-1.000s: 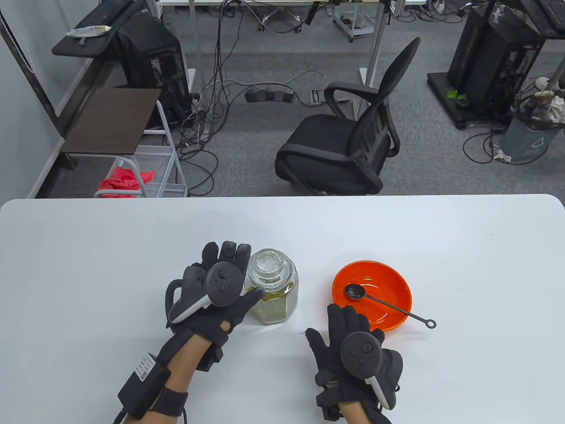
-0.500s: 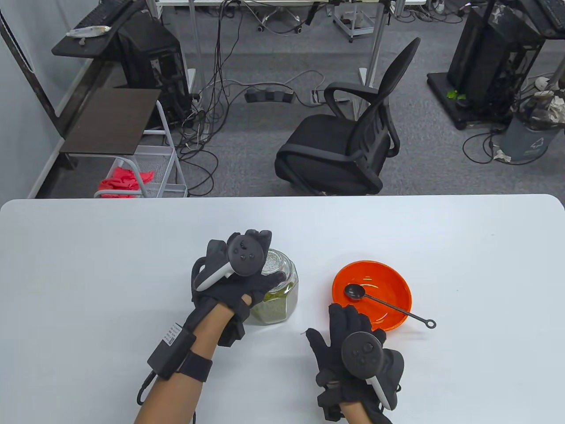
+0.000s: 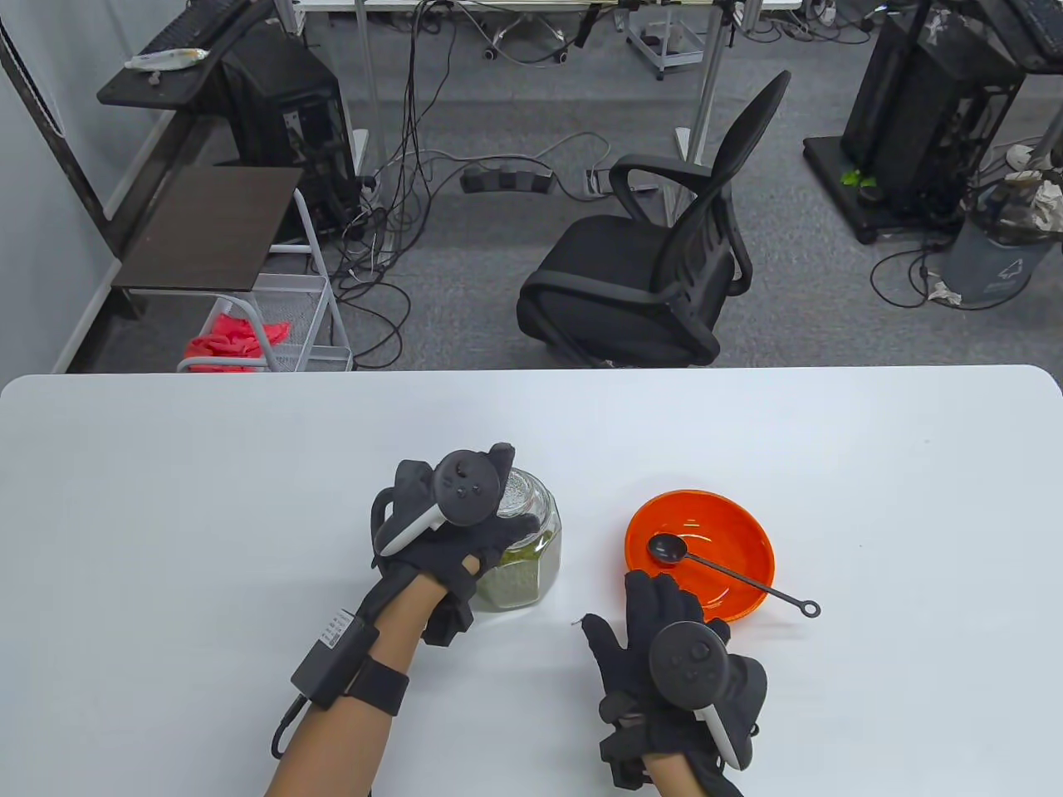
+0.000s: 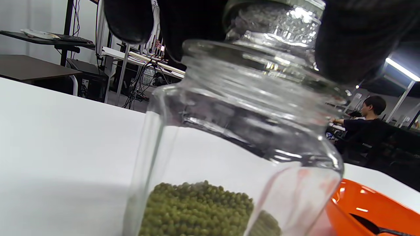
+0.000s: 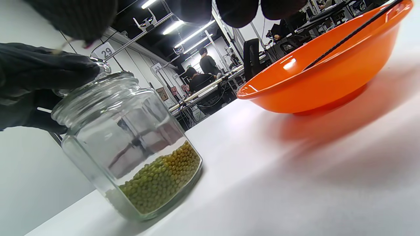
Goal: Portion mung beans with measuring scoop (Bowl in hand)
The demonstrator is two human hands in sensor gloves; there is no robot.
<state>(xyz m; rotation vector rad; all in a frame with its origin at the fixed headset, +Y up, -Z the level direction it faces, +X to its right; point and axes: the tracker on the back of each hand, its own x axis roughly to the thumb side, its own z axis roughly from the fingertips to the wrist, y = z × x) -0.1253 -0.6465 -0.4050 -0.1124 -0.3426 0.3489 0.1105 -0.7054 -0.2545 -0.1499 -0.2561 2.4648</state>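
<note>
Mung beans (image 5: 162,178) fill the lower part of a glass jar (image 3: 521,552) that stands on the white table (image 3: 208,465), left of the orange bowl (image 3: 735,531) and well apart from it. The jar's glass lid (image 4: 279,24) is seated on the neck.

The left hand (image 3: 453,519) lies over the top of the jar. The left wrist view shows its fingers (image 4: 354,36) curled down round the lid on both sides, so the hand grips the lid; the jar body itself is not held.

The right hand (image 3: 664,656) rests flat on the table, just short of the bowl's near rim. Its fingers are extended and relaxed and hold nothing.

The black measuring scoop (image 3: 722,569) lies in the bowl, with its cup on the bowl floor and its handle propped over the right rim, the ring end hanging past the edge.

Step in hand, as judged: opening the jar. No beans are in the bowl, so portioning has not begun.

The next move calls for the lid to be lifted off and set aside. The jar is unsteadied, so a tight lid may drag it along; the free right hand may be needed on the jar body. Afterwards one hand must take up the bowl and the other the scoop.
</note>
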